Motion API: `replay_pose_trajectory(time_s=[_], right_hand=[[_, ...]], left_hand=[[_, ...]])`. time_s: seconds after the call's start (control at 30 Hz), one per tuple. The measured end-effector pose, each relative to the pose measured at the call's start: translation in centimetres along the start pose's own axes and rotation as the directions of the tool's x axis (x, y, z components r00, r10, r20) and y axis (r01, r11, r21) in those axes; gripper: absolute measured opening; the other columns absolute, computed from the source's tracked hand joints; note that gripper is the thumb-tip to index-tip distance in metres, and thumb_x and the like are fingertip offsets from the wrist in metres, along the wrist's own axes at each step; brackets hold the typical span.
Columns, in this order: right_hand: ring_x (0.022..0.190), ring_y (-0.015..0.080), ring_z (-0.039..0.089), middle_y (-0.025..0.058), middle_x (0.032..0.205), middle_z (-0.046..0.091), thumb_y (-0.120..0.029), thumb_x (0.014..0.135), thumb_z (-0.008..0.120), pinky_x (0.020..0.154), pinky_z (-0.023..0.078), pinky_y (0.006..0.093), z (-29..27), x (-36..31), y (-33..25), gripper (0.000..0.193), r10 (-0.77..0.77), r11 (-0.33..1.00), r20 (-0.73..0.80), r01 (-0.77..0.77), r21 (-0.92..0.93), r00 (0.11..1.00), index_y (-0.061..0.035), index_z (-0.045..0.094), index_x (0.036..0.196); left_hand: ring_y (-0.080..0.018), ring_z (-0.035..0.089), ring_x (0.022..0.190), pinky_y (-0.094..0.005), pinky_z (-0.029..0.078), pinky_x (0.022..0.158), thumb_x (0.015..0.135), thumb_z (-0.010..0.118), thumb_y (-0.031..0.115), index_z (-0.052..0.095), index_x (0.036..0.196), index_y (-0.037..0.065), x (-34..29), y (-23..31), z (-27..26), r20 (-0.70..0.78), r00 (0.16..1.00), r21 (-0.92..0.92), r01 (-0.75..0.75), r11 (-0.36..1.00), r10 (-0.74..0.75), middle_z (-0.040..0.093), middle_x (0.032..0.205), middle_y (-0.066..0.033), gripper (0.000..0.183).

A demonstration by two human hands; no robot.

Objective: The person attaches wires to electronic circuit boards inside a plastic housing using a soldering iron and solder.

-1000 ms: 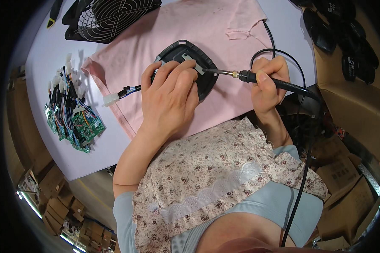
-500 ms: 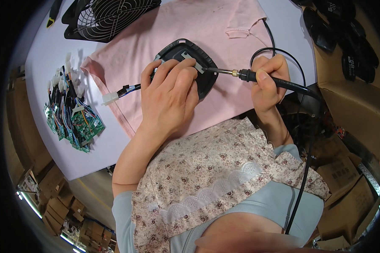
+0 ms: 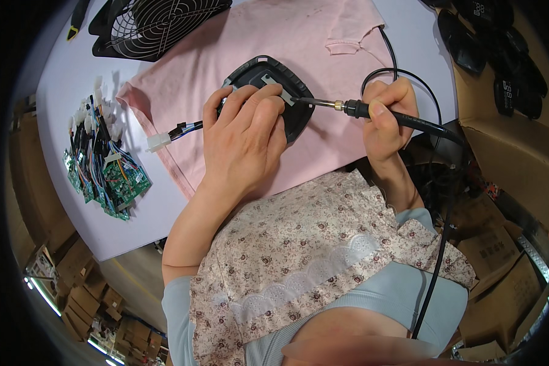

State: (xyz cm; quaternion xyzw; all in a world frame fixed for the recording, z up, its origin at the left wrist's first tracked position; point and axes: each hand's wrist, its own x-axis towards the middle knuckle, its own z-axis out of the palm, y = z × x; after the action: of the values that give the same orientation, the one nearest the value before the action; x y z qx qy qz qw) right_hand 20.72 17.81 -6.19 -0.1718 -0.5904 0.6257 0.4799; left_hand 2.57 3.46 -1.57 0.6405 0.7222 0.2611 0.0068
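Observation:
A black plastic housing [image 3: 263, 67], squarish with rounded corners, lies on a pink cloth [image 3: 311, 43]. Over its left and near part lies my left hand [image 3: 245, 131], bent fingers gripping it and hiding much of its inside. A pale flat strip [image 3: 287, 96] shows inside the housing. In my right hand [image 3: 390, 116] is a soldering iron [image 3: 358, 110], held like a pen. Its metal tip reaches into the housing beside the strip's end; whether it touches cannot be made out. Wires with a white connector [image 3: 158, 142] stick out left from beneath my left hand.
Green circuit boards with wires [image 3: 107, 165] are heaped on the white table [image 3: 113, 239] at left. A black fan with a wire guard [image 3: 165, 24] stands at the far left. Black housings fill a cardboard box [image 3: 512, 149] on the right. The iron's black cord [image 3: 442, 244] hangs past my right arm.
Almost nothing differs. My left hand and the wires have shifted very slightly; the soldering iron's tip stays at the same spot.

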Motion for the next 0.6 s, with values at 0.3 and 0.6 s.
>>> replay_pose_trajectory(time_s=[0.3,0.6], right_hand=[[0.055,0.0065,0.038,0.0056,0.065,0.051,-0.006,0.089,0.058,0.052,0.034,0.0248,-0.1,-0.1,-0.1,0.014,0.001,1.000,0.002,-0.001,-0.008,1.000,-0.0027,0.044,0.086],[0.056,0.0116,0.039,0.0085,0.065,0.048,-0.013,0.092,0.057,0.056,0.038,0.0275,0.6,0.3,0.1,0.017,-0.161,0.986,-0.283,0.143,-0.083,0.946,-0.0042,0.042,0.092]], left_hand=[[-0.0265,0.062,0.112,-0.0443,0.036,0.108,0.084,0.065,0.008,0.061,0.102,0.008,0.0,0.1,-0.2,0.040,0.999,-0.022,0.013,1.000,-0.013,0.069,0.121,-0.0044,0.019],[-0.0286,0.061,0.120,-0.0467,0.036,0.110,0.086,0.066,0.006,0.062,0.103,0.007,-1.3,-0.8,-0.7,0.027,1.000,-0.069,-0.008,0.998,0.010,0.069,0.128,-0.0066,0.017]])
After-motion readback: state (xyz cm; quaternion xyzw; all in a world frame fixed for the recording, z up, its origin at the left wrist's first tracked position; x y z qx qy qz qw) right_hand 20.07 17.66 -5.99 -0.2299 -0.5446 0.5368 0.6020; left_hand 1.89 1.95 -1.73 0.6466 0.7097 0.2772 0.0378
